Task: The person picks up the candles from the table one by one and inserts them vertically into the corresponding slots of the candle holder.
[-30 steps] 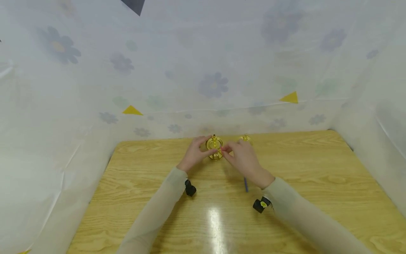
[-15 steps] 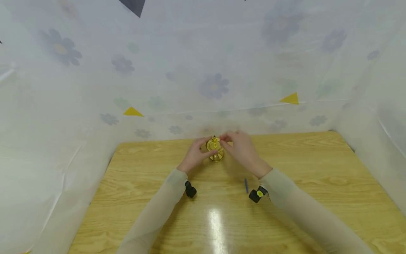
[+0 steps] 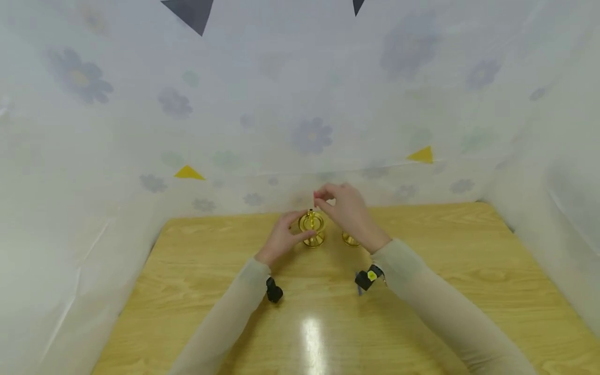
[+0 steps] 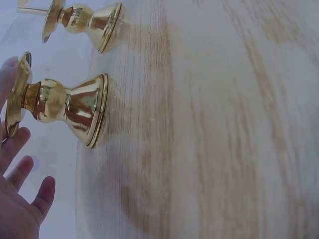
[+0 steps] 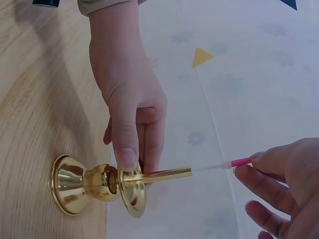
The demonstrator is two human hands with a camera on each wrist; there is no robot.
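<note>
Candlestick (image 5: 94, 186) of brass stands on the wooden table (image 3: 422, 291), its drip pan steadied by the left hand (image 5: 130, 112), thumb and fingers pinching the rim. Above it the right hand (image 5: 279, 184) pinches a thin pink-tipped candle (image 5: 224, 165), lined up with the tube. A second candlestick (image 4: 82, 20) stands just beside.

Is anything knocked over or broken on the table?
No, nothing looks wrong. Both gold candlesticks stand upright on the wooden table. The left hand steadies one while the right hand pinches a thin pink-tipped stick at its top.
</note>
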